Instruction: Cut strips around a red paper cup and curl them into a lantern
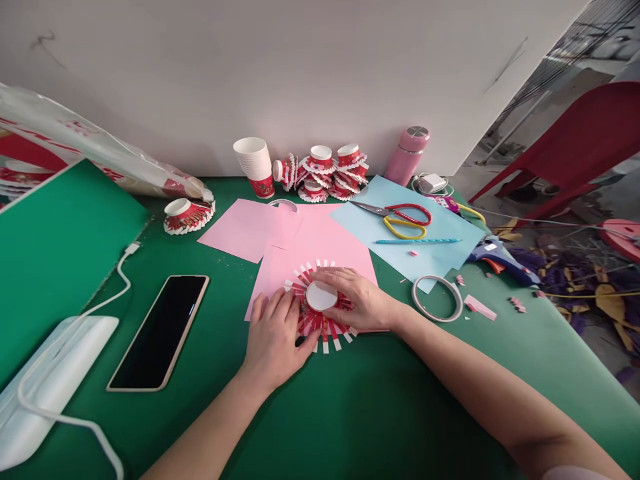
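Observation:
A red and white paper cup (321,296), its side cut into strips that fan out all round, lies base up over pink paper (320,230) and the green tabletop. My right hand (357,297) curves its thumb and fingers around the round base. Fingers apart, my left hand (277,333) rests on the left strips of the same cup. Scissors (400,219) with red and yellow handles and a blue pen (419,241) lie on light blue paper (445,227). To the right of my right hand is a roll of tape (437,298).
Along the wall stand a stack of paper cups (254,167), several fringed cups (320,160) and a pink bottle (409,153). Another fringed cup (187,215) sits at left, beyond a phone (160,333) and a white cable (117,270). A blue glue gun (505,260) lies near the right edge.

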Available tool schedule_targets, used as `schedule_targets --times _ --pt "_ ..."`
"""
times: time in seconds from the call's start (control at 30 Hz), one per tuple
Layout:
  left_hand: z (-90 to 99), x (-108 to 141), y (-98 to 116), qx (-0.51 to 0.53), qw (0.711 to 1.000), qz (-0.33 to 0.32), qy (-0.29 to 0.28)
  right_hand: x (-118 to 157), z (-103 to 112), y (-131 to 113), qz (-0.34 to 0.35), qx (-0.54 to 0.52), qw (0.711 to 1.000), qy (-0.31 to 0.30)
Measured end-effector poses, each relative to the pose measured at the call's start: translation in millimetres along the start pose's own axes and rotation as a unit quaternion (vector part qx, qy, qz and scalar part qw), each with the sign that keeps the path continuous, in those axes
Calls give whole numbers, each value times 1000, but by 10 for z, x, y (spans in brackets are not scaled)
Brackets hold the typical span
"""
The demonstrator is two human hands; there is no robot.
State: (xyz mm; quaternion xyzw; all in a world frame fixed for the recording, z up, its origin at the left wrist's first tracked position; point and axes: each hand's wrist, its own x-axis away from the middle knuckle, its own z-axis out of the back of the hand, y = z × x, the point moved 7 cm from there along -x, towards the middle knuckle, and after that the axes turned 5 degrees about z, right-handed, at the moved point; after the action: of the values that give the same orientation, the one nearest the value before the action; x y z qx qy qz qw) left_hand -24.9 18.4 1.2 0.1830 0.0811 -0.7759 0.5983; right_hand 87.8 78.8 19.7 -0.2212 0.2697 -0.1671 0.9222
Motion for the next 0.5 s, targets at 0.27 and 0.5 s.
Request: schedule_targets --times 0.27,0.5 --pt "306 30 121 84 987 -80 113 12 -22 78 -27 -23 999 -2" --pt "208 169 525 162 963 -216 16 11 -18 135 -54 -77 995 -14"
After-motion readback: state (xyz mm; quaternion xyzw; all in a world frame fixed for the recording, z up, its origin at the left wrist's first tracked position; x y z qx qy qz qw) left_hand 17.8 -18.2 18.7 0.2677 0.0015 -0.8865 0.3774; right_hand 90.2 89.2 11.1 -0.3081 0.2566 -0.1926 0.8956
